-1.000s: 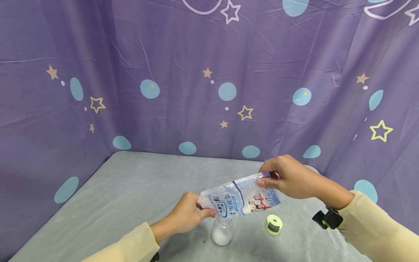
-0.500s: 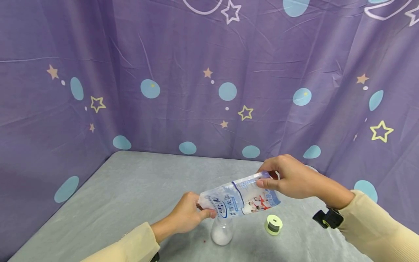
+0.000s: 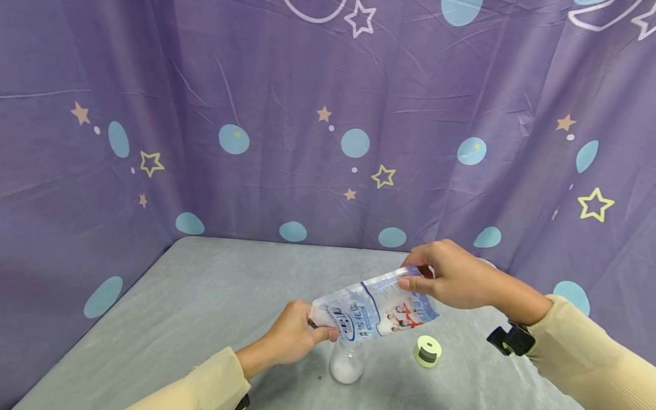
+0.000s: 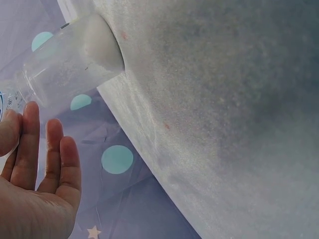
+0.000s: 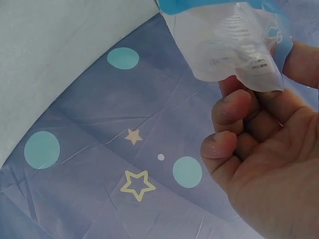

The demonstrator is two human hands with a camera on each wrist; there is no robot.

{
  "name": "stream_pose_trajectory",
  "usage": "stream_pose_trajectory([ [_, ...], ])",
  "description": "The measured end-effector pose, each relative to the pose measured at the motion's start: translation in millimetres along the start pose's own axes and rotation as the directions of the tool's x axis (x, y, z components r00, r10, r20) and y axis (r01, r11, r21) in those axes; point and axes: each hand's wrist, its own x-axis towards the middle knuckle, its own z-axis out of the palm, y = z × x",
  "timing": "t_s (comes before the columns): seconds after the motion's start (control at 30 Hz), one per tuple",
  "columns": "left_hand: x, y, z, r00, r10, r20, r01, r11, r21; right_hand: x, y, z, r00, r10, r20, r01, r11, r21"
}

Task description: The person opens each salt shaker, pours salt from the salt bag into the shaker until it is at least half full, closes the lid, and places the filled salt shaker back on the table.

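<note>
A blue and white salt bag (image 3: 373, 307) is held tilted in both hands, its lower left end over the mouth of a clear bottle (image 3: 347, 367). White grains cover the bottle's bottom; in the left wrist view, the bottle (image 4: 70, 59) stands on the cloth. My left hand (image 3: 291, 337) pinches the bag's lower end between thumb and fingers, its other fingers extended near the bottle neck. The raised right end is gripped by my right hand (image 3: 451, 276). In the right wrist view, the bag (image 5: 219, 45) looks creased near the fingers. Its spout end is hidden.
A pale yellow-green round piece with a dark band (image 3: 427, 351) lies right of the bottle; its kind is unclear. Grey cloth (image 3: 230, 279) covers the table. A purple patterned curtain (image 3: 287, 85) hangs behind and at the sides.
My right hand has shifted slightly left and up with the bag's raised end. The left hand and bottle have stayed nearly still.
</note>
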Motion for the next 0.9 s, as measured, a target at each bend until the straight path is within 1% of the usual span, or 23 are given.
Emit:
stream_pose_trajectory([
  [0.23,0.4,1.5,-0.1,1.0,-0.006,0.01,0.006,1.0,0.005,0.7,-0.6,0.3,1.0,-0.004,-0.004,0.004,1.0,-0.01],
  [0.5,0.8,2.5,-0.1,1.0,-0.008,0.007,0.008,1.0,0.005,1.8,-0.4,1.7,1.0,-0.016,-0.014,0.016,1.0,-0.014],
  [0.73,0.8,0.0,0.4,1.0,-0.005,0.006,0.005,1.0,0.001,3.3,1.6,4.4,0.999,-0.027,-0.018,0.027,1.0,0.0],
  [0.9,0.8,-1.6,0.2,1.0,-0.017,0.002,0.017,1.0,-0.003,3.9,2.0,4.4,1.0,-0.012,-0.009,0.012,1.0,0.002],
])
